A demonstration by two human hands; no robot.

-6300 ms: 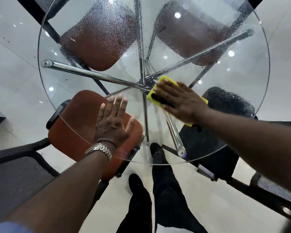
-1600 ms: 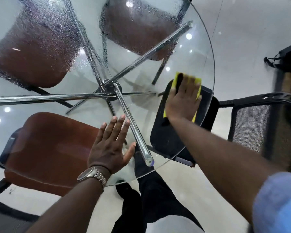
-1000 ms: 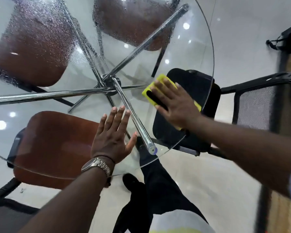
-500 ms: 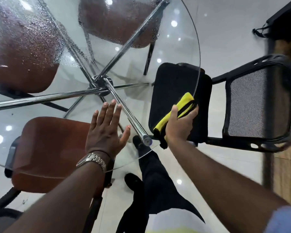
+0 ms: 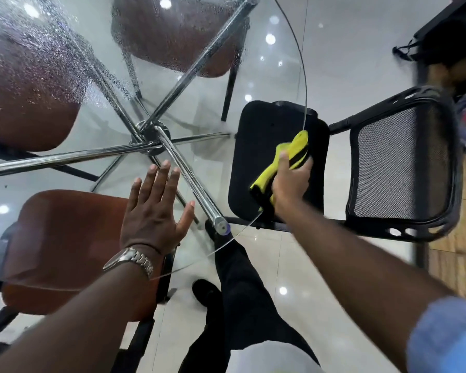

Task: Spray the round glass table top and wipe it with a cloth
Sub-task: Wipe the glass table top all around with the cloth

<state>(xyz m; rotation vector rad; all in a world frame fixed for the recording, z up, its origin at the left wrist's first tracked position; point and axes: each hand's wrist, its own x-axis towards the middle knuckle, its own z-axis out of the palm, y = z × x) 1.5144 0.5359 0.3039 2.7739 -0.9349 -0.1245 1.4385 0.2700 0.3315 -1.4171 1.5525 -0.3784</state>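
Glass table top, cloth at edge

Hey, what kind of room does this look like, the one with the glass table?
Probably an office meeting or break area: a round glass table top on chrome legs, a black mesh-back office chair, padded brown chairs, and a glossy tiled floor.

The round clear glass table top is smooth and glossy, beaded with droplets towards its far left edge. Beneath it, polished chrome metal legs shine mirror-bright. The yellow cloth looks soft, matt and napped. The reddish-brown chair seats have a smooth, leather-like sheen; the black chair's backrest is coarse open mesh. A brushed steel wristwatch glints. The pale floor tiles are glossy.
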